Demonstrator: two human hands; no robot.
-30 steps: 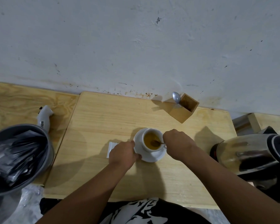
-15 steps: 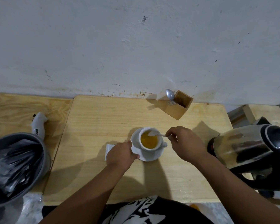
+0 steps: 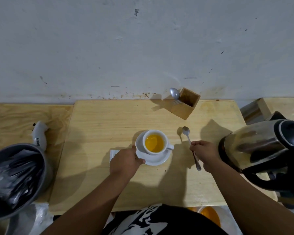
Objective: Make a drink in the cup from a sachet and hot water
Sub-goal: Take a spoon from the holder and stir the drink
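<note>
Cup [image 3: 154, 141] is sat on a white saucer [image 3: 157, 159] about mid-table, filled most of the way with a clear orange-yellow drink, handle pointed toward the right. The saucer's near-left rim is gripped by the left hand [image 3: 125, 162], thumb laid on top of the rim and fingers curled underneath, so the cup itself isn't touched, it's just beside that hand. Tucked under and behind the left hand, a white sachet [image 3: 113, 154] is lying flat on the wood, mostly hidden.

Off to the right of the cup, a small metal spoon [image 3: 190, 145] is pinched by the right hand [image 3: 205, 155] at the middle of its handle, bowl pointed away toward the wall and held clear of the cup; whether it's touching the table can't be told.

Further out: a steel kettle [image 3: 261, 150] with a black lid and handle is parked at the right edge. A wooden holder [image 3: 185, 106] is stood by the wall with a spoon and a fork poking out. On the left, a grey bin [image 3: 42, 167] is lined with a black bag, and a white handheld gadget [image 3: 39, 134] is lying behind it. The table [image 3: 100, 126] is pale wood.
</note>
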